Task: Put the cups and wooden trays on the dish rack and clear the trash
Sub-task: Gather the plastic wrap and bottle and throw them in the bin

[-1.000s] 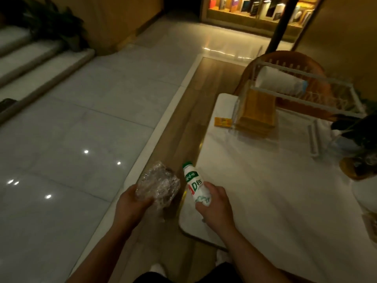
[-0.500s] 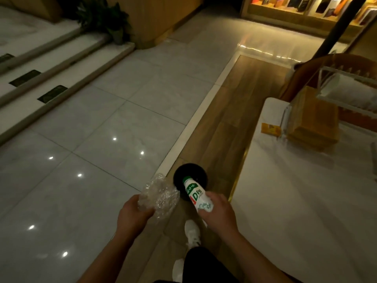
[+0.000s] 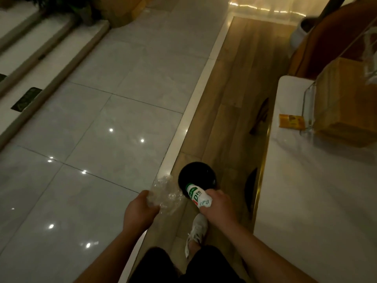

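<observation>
A glossy grey tiled floor (image 3: 106,111) is shown at left, dotted with reflected lights. It is bordered at far left by pale steps (image 3: 40,41), into one of which a dark grille (image 3: 26,99) is set. A potted plant (image 3: 77,7) is seen at their far end. A strip of wooden floor (image 3: 234,88) is laid beside the tiles. A white, gold-edged table (image 3: 306,190) is seen at right, with a brown chair (image 3: 326,37) and a white pot (image 3: 298,31) beyond it.

The floor tiles (image 3: 102,129) were pale, smooth and very glossy, with light spots mirrored on them. The floor strip (image 3: 230,99) beside them looked like matt wood. The wrap (image 3: 165,194) was thin clear plastic, crumpled and shiny. The bottle (image 3: 196,196) was white plastic. The table top (image 3: 316,190) was smooth and white.
</observation>
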